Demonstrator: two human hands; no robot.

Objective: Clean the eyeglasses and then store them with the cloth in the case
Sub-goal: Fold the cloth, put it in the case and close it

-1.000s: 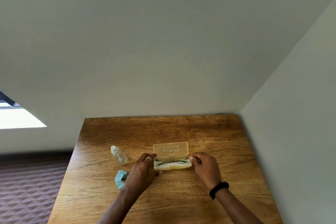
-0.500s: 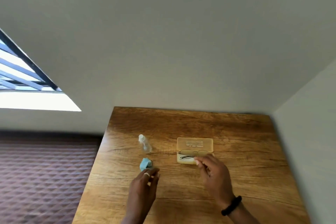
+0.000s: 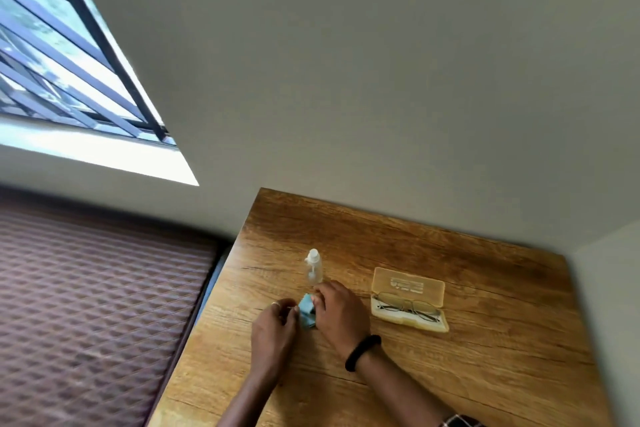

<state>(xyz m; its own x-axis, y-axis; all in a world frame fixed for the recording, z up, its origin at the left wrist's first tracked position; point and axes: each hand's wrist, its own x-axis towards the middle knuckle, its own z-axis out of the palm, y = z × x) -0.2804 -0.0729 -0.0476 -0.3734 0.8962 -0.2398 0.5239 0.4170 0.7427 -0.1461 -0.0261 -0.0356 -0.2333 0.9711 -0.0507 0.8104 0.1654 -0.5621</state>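
near the left edge of the tabletop (image 3: 485, 357), a small blue cloth (image 3: 306, 315), gripped from both sides: left hand (image 3: 275, 326) with fingers curled onto its left edge, right hand (image 3: 341, 314) with fingers curled over its right side. just beyond, toward the far edge, an upright clear spray bottle (image 3: 313, 267). off to the right, the open case (image 3: 408, 282), eyeglasses (image 3: 408, 308) lying inside its near half, lid flat behind.

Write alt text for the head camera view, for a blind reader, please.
The left hand and right hand hold a small blue cloth on a wooden table. To the right, eyeglasses lie in an open yellowish case; a small spray bottle stands behind the cloth.
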